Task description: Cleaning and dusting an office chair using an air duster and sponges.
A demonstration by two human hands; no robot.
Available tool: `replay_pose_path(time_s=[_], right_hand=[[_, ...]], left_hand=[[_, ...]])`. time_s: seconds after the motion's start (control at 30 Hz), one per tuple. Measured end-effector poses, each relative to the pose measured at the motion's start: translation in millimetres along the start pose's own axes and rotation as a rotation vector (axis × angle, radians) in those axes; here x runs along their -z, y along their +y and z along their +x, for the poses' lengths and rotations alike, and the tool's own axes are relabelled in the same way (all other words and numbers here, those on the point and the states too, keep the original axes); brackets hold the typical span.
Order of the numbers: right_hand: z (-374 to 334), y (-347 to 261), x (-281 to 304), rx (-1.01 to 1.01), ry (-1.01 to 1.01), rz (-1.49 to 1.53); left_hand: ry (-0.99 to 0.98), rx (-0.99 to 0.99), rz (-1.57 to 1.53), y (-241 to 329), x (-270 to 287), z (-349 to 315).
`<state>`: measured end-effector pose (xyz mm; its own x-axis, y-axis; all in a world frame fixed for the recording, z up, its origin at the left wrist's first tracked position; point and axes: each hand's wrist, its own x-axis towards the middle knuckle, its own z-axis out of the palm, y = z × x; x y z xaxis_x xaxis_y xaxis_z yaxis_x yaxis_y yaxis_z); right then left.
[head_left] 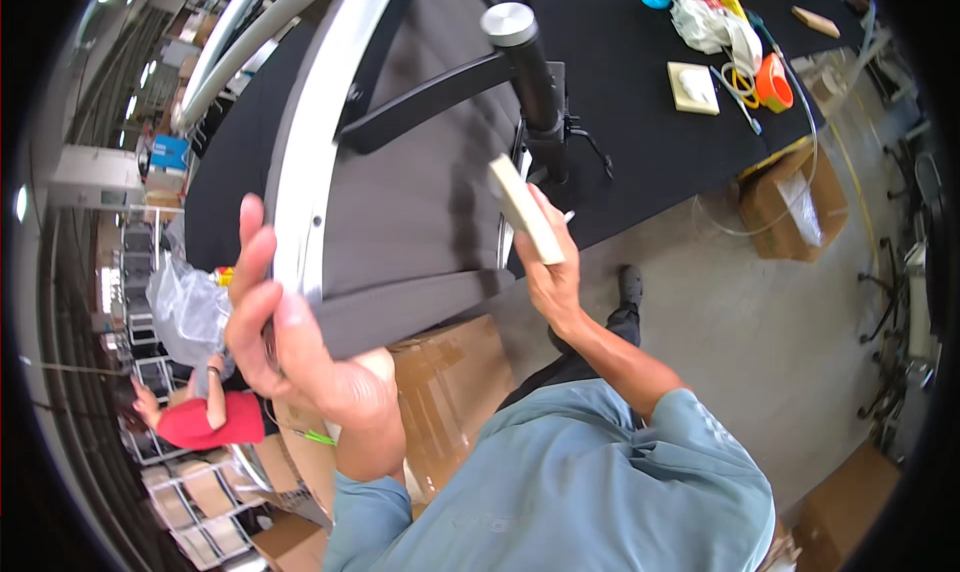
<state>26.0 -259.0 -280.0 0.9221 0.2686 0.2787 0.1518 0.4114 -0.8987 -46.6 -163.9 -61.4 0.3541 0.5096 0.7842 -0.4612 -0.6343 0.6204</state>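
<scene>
An upturned chair (400, 202) with grey fabric, silver side rails and a dark post with a round metal cap lies over the black-covered table. At the near end of its left silver rail (310, 172), my left hand (300, 342) wraps the edge, thumb on the near face and fingers along the outer side. My right hand (553, 272) grips a cream flat sponge-like pad (527, 212), held on edge just right of the grey fabric. The pad's far face is turned away from view.
On the black table cover (620, 82) sit a cream square pad (692, 88) with white material, a crumpled white bag (715, 27) and an orange tape roll (773, 82). Cardboard boxes (797, 207) stand on the floor. A person in red (210, 422) is at left.
</scene>
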Motion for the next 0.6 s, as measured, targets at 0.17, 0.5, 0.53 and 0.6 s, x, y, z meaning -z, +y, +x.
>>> replay_pose_path(time_s=[0.17, 0.5, 0.53, 0.6], right_hand=[[44, -1, -44, 0.448, -0.302, -0.210], [49, -1, -77, 0.295, -0.114, -0.040], [62, -29, -82, 0.435, -0.169, 0.001], [67, -52, -75, 0.499, -0.348, -0.036]], left_hand=[[-0.002, -0.074, 0.170, -6, 9, 3], [-0.100, -0.198, 0.102, -20, 30, 6], [-0.070, -0.197, 0.099, -23, 29, 8], [-0.059, -0.253, 0.165, -24, 32, 7]])
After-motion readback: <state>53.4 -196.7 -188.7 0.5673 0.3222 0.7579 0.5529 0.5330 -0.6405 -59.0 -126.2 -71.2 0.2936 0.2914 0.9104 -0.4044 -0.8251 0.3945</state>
